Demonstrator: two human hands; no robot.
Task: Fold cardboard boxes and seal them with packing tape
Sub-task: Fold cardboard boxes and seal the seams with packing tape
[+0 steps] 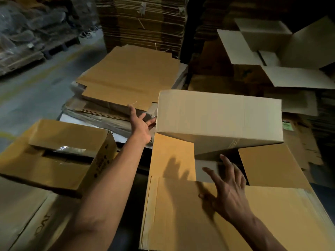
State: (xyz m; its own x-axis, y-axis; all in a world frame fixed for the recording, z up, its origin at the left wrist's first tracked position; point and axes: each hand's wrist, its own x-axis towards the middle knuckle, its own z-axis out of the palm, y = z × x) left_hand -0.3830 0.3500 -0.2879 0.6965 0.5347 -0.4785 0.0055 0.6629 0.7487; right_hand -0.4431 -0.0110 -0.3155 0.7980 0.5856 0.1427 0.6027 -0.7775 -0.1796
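Seen from a head-worn camera looking down, two bare forearms reach forward over a cardboard box (226,205) that fills the lower right of the view. The box is partly folded: its far flap (217,116) stands tilted up, pale inner face toward the camera, while a left side flap (172,156) and a right side flap (272,165) lie angled around the dark opening. The left hand (141,124) stretches to the left edge of the raised far flap with fingers straight and spread; the fingertips are at the flap's edge, holding nothing that can be seen. The right hand (228,189) hovers over or rests on the near panel by the opening, fingers straight and splayed, relaxed rather than clenched; whether it touches the cardboard cannot be told. It casts a shadow on the left side flap. To the left sits a second box (59,160), already folded, with a strip of shiny clear tape (70,149) along its top seam. Behind the hands lies a stack of flat cardboard sheets (130,78), and further back a tall bundle of flattened cartons (143,20). At upper right an open box (282,53) rests with flaps spread. Grey floor (36,91) shows at left.
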